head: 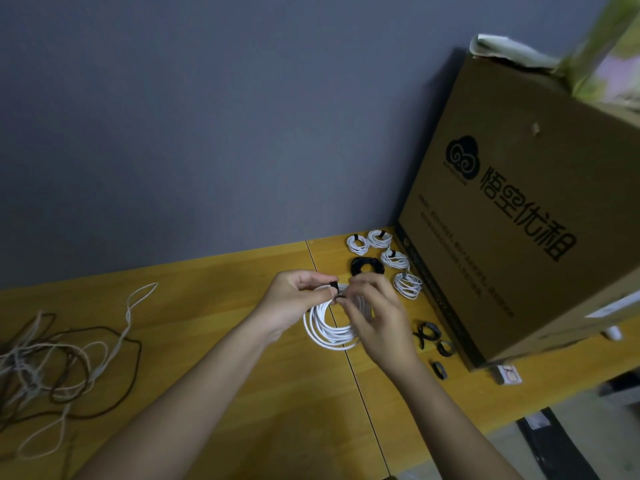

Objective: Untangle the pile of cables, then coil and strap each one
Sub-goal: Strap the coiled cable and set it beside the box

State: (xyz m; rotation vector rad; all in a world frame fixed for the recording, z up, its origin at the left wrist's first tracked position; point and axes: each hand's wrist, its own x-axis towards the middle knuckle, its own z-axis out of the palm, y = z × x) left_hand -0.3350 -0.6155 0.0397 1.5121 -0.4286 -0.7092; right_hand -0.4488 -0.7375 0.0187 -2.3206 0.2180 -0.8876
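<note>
Hands (294, 299) (375, 317) strapping white coil (327, 332), box (519, 216) beside

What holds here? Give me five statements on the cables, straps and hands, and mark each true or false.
1. Both hands, left hand and right hand, hold the white cable coil. True.
2. A black strap sits at the top of that coil. True.
3. The finished coils by the cardboard box are all black. False: one black coil, the others white.
4. The tangled cables lie at the table's left. True.
5. No spare straps remain. False: loose straps lie beside the box.
</note>
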